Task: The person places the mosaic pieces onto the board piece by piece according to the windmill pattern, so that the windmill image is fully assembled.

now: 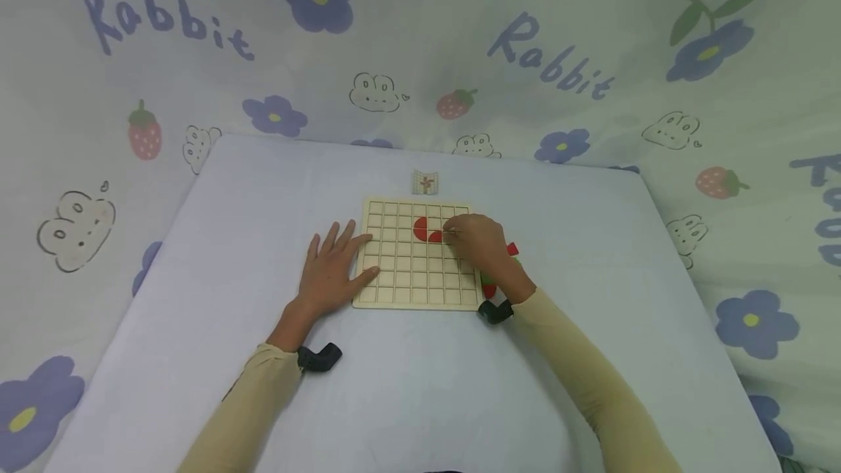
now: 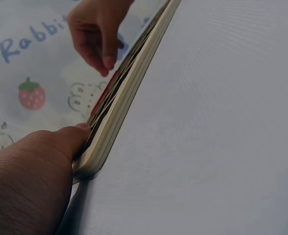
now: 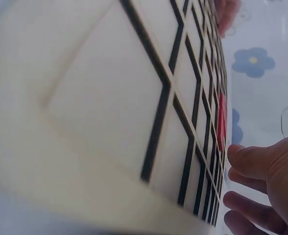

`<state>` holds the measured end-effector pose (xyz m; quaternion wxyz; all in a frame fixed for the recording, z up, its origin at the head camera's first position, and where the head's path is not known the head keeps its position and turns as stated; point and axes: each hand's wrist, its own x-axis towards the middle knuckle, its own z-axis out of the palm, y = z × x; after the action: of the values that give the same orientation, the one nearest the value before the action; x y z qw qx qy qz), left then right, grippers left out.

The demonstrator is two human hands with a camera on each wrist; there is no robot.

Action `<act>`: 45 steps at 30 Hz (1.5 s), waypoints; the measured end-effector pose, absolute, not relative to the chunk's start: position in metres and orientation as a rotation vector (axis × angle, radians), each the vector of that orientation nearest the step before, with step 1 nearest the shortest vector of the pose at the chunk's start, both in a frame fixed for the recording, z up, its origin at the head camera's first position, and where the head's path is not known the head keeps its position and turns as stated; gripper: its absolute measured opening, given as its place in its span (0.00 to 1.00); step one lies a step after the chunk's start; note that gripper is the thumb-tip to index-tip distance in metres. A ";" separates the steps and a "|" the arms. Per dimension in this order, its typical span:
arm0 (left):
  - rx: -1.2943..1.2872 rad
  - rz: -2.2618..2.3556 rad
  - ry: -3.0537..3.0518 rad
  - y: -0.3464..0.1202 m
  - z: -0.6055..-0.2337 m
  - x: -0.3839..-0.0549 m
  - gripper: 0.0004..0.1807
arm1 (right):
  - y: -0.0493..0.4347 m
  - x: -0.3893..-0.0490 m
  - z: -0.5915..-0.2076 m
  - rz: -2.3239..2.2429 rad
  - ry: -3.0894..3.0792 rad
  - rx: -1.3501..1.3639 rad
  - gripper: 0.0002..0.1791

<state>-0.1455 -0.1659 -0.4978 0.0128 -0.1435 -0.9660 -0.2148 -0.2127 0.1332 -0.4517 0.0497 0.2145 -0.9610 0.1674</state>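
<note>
Head view, board: the gridded board (image 1: 388,279) lies flat on the table (image 1: 394,393).
Head view, red pieces: the red pieces (image 1: 421,223) sit in neighbouring cells, above the middle of the grid.
Head view, left hand: the left hand (image 1: 333,268) has its fingers spread; thumb and forefinger touch the board's left edge, and this grip holds nothing.
Head view, right hand: the right hand (image 1: 479,241) is over the board, bent fingertips just beside the red.
Head view, loose pieces: red and green loose pieces (image 1: 512,248) lie right of the board, partly hidden by the right arm.
Head view, card: a small card (image 1: 425,182) lies beyond the board.
Left wrist view, thumb: the left thumb (image 2: 75,137) rests on the board's edge.
Right wrist view, right grip: thumb and fingers are bent and slightly apart; I cannot tell whether a piece is between them.
</note>
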 end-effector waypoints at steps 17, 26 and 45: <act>-0.431 -0.650 -3.002 -0.170 -0.499 -0.144 0.41 | 0.210 -0.194 -0.445 0.464 -3.164 0.088 0.22; -0.428 -0.661 -3.006 -0.167 -0.501 -0.143 0.41 | 0.226 -0.188 -0.446 0.462 -3.252 -0.080 0.25; -0.437 -0.666 -2.995 -0.162 -0.503 -0.146 0.40 | 0.221 -0.183 -0.452 0.761 -3.245 0.122 0.20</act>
<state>-0.1455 -0.1619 -0.5030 0.0213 -0.1409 -0.9662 -0.2148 -0.1829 0.2211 -0.4525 -0.0965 0.0363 -0.9684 0.2272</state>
